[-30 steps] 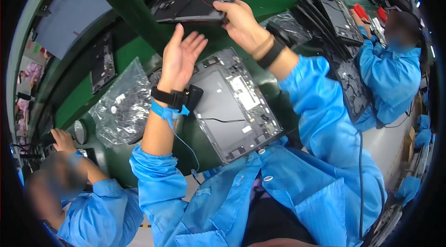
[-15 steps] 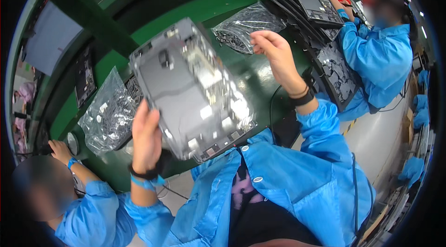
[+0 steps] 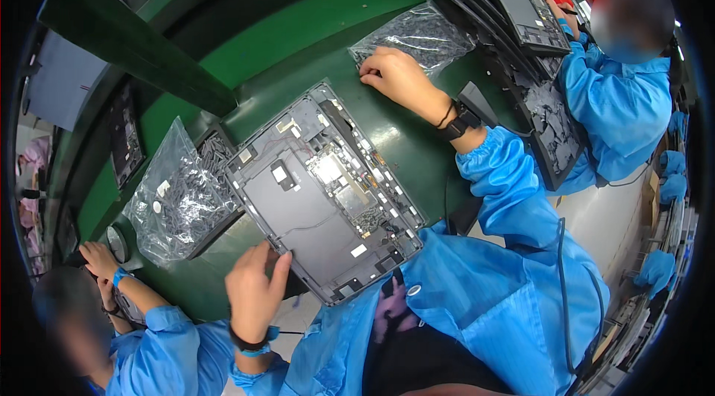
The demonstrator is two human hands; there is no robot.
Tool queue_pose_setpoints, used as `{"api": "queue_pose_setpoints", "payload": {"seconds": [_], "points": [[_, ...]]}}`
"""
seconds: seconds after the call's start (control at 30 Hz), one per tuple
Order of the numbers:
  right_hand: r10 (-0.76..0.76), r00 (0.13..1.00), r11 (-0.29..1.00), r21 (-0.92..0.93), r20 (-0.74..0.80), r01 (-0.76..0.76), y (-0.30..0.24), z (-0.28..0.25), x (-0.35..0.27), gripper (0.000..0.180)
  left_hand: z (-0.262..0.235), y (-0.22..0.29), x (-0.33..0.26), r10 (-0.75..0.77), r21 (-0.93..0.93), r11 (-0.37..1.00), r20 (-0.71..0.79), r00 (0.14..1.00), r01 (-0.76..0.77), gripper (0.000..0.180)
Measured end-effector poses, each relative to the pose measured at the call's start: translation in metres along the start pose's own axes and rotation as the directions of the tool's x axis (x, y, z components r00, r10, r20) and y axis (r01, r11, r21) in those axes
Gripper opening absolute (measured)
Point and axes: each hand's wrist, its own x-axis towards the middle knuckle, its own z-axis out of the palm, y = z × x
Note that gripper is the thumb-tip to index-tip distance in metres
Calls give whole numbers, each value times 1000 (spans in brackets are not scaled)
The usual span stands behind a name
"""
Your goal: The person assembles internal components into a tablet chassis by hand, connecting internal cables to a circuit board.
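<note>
In front of me lies an opened tablet housing (image 3: 298,206), grey inside, with a circuit board, thin cables and small white labels showing. Its near corner reaches the front of my jacket. My left hand (image 3: 257,284) is at the housing's left edge, thumb against the rim and the other fingers curled beside it. Beyond the housing, my right hand (image 3: 402,83) is raised with its fingertips bent together. Whatever it may pinch is hidden. Just behind that hand is a clear plastic bag (image 3: 424,31) of small dark parts.
Another clear bag (image 3: 175,210) of dark parts lies left of the housing, beside a dark tray (image 3: 216,146). A green post (image 3: 141,53) rises at the back left. Stacked device housings (image 3: 514,1) stand at right, by a person in blue (image 3: 614,113). Another person's hand (image 3: 100,258) is at lower left.
The tablet housing has come down nearer to me and turned slightly. My left hand moved down with it. My right hand shifted left, toward the bag of dark parts.
</note>
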Motion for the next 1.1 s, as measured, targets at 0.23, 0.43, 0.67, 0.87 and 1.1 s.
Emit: {"api": "queue_pose_setpoints", "payload": {"seconds": [0.23,0.43,0.67,0.87,1.1], "points": [[80,996,997,-21,29,-80,0,7,0,7,-18,42,92,526,424,825,-338,780,-373,21],[27,1000,990,138,-14,-25,-27,5,2,10,24,49,140,633,664,628,-134,762,-405,38],[197,978,792,599,-66,-119,-54,-16,-4,16,25,48,139,638,615,661,-160,753,-429,40],[203,976,566,803,83,-186,-69,-10,-6,18,18,58,106,652,609,636,-95,753,-474,40],[260,962,540,813,84,-217,-65,-17,3,13,18,61,76,560,393,766,-20,828,-509,47]]}}
